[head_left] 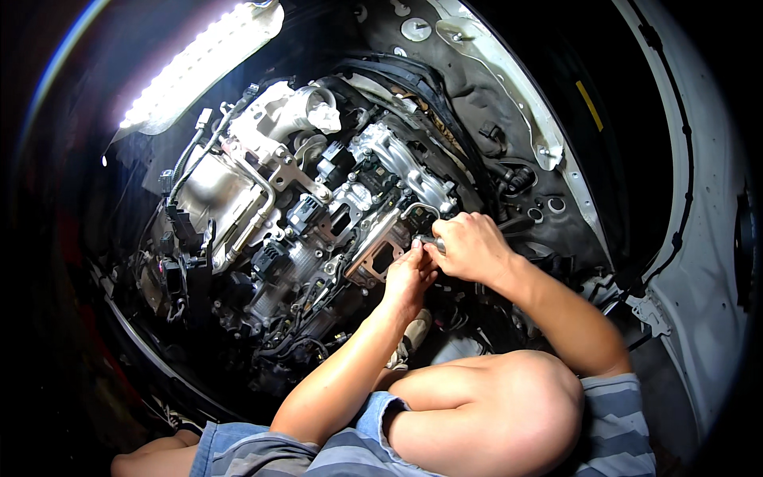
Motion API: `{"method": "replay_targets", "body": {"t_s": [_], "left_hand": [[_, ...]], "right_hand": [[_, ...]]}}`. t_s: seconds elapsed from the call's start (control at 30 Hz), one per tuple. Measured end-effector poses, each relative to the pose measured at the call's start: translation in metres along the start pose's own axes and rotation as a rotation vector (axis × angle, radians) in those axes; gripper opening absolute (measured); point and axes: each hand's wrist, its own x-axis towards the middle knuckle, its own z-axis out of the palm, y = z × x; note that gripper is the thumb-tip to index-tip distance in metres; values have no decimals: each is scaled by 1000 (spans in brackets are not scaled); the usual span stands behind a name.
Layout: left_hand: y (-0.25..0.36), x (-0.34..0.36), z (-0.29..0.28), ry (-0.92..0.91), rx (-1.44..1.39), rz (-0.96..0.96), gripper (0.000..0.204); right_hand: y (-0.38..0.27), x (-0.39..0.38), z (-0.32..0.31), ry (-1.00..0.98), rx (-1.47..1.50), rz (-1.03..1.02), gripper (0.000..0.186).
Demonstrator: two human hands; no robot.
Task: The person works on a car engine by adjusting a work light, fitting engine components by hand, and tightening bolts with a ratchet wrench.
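Observation:
My right hand [470, 245] is closed round a short dark metal tool [433, 243], most of it hidden by the fingers. Just left of it, my left hand [408, 277] has its thumb and fingers pinched together at the tool's end, by the engine's near right edge. What lies between those fingertips is too small to make out. Both hands are beside a metal flange with a rectangular port [383, 258] on the engine [318, 215]. A thin bent metal pipe [421, 207] curves just above them.
A bright LED work light [207, 63] hangs at the upper left. Several loose wiring connectors [169, 187] stick up at the engine's left. Black hoses [413, 75] run behind it. A grey vehicle body panel [699, 318] stands at right. My bent knee [517, 397] is below my forearms.

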Motion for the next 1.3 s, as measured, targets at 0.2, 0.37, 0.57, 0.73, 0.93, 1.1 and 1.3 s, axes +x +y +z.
{"method": "replay_targets", "body": {"t_s": [0.2,0.37,0.57,0.73,0.93,1.1,1.3], "left_hand": [[3,-6,4,129,375,247,28],[9,-29,21,272,1234,1290,30],[31,0,-2,35,1622,1294,30],[38,8,-10,-97,1630,1309,30],[34,10,-7,-89,1541,1301,30],[33,7,-7,-61,1538,1320,35],[33,9,-4,-63,1535,1307,36]], "right_hand": [[15,15,-8,-193,-308,-510,13],[-3,-1,7,-23,-123,-12,23],[8,-8,12,126,-68,-134,22],[34,14,-19,-65,-365,-885,44],[63,42,-27,106,-296,-1133,49],[56,15,-6,318,-425,-825,52],[52,-1,5,357,-350,-587,54]]}}
